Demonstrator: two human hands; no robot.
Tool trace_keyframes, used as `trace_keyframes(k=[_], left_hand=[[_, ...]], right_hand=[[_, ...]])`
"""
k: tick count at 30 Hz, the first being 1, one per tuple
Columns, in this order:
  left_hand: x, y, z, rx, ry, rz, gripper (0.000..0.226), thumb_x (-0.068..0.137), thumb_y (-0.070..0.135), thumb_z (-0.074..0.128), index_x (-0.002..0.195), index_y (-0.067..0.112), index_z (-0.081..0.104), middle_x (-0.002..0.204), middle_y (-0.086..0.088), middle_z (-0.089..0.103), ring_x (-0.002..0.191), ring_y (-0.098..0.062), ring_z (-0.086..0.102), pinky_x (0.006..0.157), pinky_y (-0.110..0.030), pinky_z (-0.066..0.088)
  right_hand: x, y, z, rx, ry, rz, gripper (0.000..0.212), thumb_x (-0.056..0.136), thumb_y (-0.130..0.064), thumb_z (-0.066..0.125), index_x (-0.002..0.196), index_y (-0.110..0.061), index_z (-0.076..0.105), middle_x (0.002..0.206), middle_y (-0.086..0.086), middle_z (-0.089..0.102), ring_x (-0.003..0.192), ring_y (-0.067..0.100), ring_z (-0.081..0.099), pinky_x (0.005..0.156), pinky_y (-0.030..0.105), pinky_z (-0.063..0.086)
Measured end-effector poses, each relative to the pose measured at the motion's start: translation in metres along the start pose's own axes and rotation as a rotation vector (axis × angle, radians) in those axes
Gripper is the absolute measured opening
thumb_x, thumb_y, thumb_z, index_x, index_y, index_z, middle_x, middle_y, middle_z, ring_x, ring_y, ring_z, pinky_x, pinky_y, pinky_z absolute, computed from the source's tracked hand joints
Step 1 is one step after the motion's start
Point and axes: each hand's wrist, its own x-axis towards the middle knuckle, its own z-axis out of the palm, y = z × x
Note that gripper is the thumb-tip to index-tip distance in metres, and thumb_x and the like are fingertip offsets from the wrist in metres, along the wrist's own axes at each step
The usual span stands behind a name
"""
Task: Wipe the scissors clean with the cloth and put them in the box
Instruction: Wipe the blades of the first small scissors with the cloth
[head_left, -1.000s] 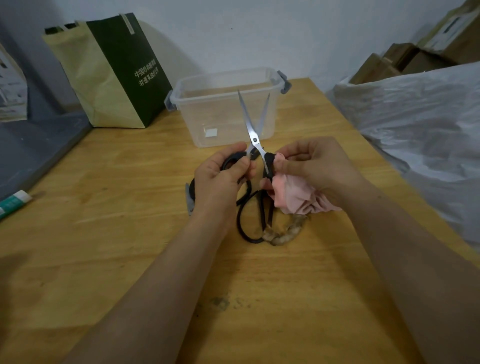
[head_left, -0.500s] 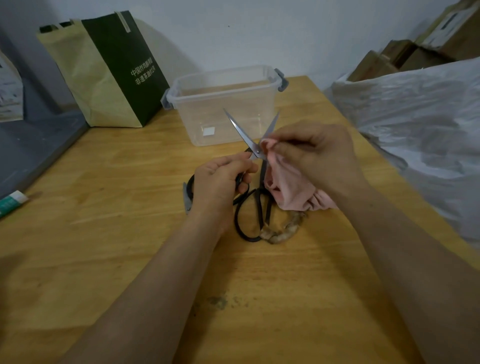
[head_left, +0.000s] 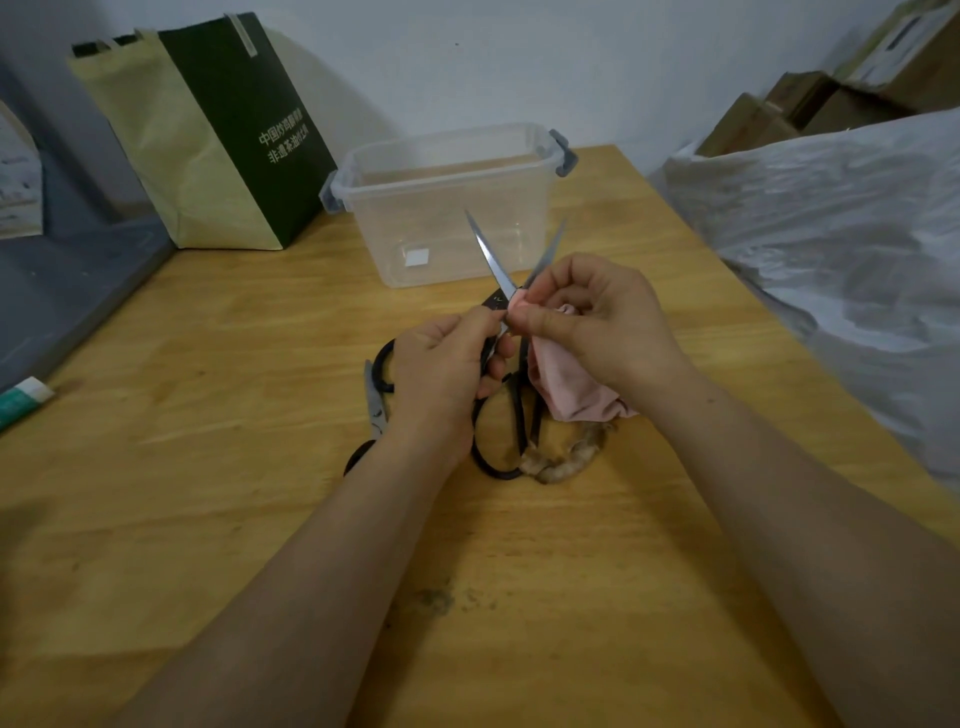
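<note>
Table wood, fills most of view. Plastic sheeting along right edge, paper bag standing at far left. Clear box at far centre, lid off, looks empty; nothing stowed yet.

Progress, judged: mid-wipe. Scissors held up, blades splayed in a V with tips toward box, one blade being cleaned near pivot. Remaining: finish that blade, likely the other one, close, drop into box. Two more scissors flat on table under the hands: large black-handled pair and a second pair half hidden by left wrist. Can't tell if those are wiped. Brownish fibre clump touching the large pair's loop.

Left hand curled round handles of raised scissors, firm closed grip, palm down, forearm low over table. Right hand pinching pink cloth round blade base between thumb and forefinger, narrow tight pinch, rest of cloth hanging below palm. Hands touching at pivot, just short of box.
</note>
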Motion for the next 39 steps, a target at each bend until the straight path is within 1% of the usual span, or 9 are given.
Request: trace_keyframes(k=[5,8,12,16,20,25,31,36,39], left_hand=[[0.001,0.005,-0.001,-0.070,-0.003,-0.025,0.015,0.085,0.003,0.056,0.072,-0.001,0.063,0.055,-0.007,0.057,0.044,-0.011,0.044,0.036,-0.018,0.030],[0.002,0.006,-0.001,-0.077,-0.015,-0.037,0.013,0.085,0.003,0.055,0.079,-0.006,0.064,0.055,-0.006,0.057,0.044,-0.010,0.044,0.036,-0.018,0.030],[0.002,0.005,-0.003,-0.067,0.005,-0.031,0.018,0.084,0.004,0.055,0.091,-0.009,0.064,0.055,-0.006,0.057,0.043,-0.010,0.043,0.036,-0.018,0.030],[0.003,0.003,-0.002,0.007,0.041,0.007,0.017,0.086,0.006,0.056,0.085,-0.008,0.066,0.056,-0.005,0.059,0.048,-0.011,0.045,0.040,-0.019,0.033],[-0.001,0.002,-0.001,0.000,0.006,0.022,0.020,0.089,0.009,0.053,0.080,-0.001,0.068,0.058,-0.006,0.059,0.050,-0.011,0.047,0.041,-0.019,0.035],[-0.001,0.003,0.000,0.002,0.052,0.017,0.029,0.089,0.011,0.043,0.073,0.004,0.067,0.056,-0.008,0.060,0.046,-0.012,0.048,0.038,-0.020,0.034],[0.001,0.002,0.000,0.047,0.075,0.057,0.028,0.088,0.009,0.044,0.066,0.004,0.062,0.049,-0.004,0.053,0.037,-0.010,0.038,0.034,-0.015,0.025],[0.001,0.000,0.002,0.060,0.084,0.081,0.030,0.089,0.009,0.046,0.063,0.006,0.061,0.047,-0.001,0.053,0.036,-0.010,0.037,0.035,-0.015,0.024],[0.000,0.000,0.003,0.041,0.080,0.067,0.026,0.089,0.009,0.046,0.071,0.006,0.065,0.047,-0.001,0.053,0.036,-0.009,0.037,0.034,-0.015,0.024]], right_hand=[[0.002,-0.003,0.001,0.094,-0.002,-0.032,0.017,0.077,-0.004,0.075,0.077,-0.014,0.061,0.080,0.009,0.072,0.073,0.015,0.069,0.072,0.024,0.054],[0.003,-0.002,-0.001,0.098,-0.021,-0.041,0.016,0.079,-0.001,0.072,0.079,-0.014,0.062,0.079,0.011,0.072,0.071,0.013,0.069,0.072,0.022,0.054],[0.006,0.001,-0.014,0.031,0.048,-0.017,0.019,0.079,-0.001,0.071,0.082,-0.018,0.062,0.075,0.006,0.071,0.076,0.018,0.070,0.082,0.035,0.053],[0.003,-0.003,-0.015,0.072,0.110,-0.098,0.017,0.079,-0.005,0.073,0.084,-0.020,0.066,0.071,-0.009,0.071,0.072,0.006,0.069,0.070,0.015,0.051],[-0.001,-0.004,0.001,-0.179,0.094,-0.235,0.016,0.073,-0.013,0.078,0.086,-0.022,0.074,0.086,-0.007,0.062,0.081,-0.006,0.056,0.071,0.007,0.042],[-0.003,0.003,0.008,-0.225,0.017,-0.231,0.016,0.073,-0.013,0.077,0.089,-0.014,0.076,0.083,-0.011,0.051,0.079,-0.006,0.050,0.070,0.007,0.036],[-0.003,0.001,0.013,-0.246,0.076,-0.272,0.011,0.076,-0.010,0.076,0.086,-0.009,0.074,0.091,0.007,0.061,0.083,0.010,0.057,0.075,0.014,0.045],[0.000,-0.001,0.016,-0.181,0.137,-0.143,0.012,0.077,-0.013,0.076,0.080,-0.023,0.070,0.080,-0.010,0.061,0.076,-0.005,0.056,0.070,0.006,0.041],[0.004,-0.002,0.011,-0.016,0.246,-0.010,0.013,0.081,-0.011,0.072,0.077,-0.023,0.069,0.074,-0.012,0.068,0.075,-0.002,0.064,0.074,0.013,0.050]])
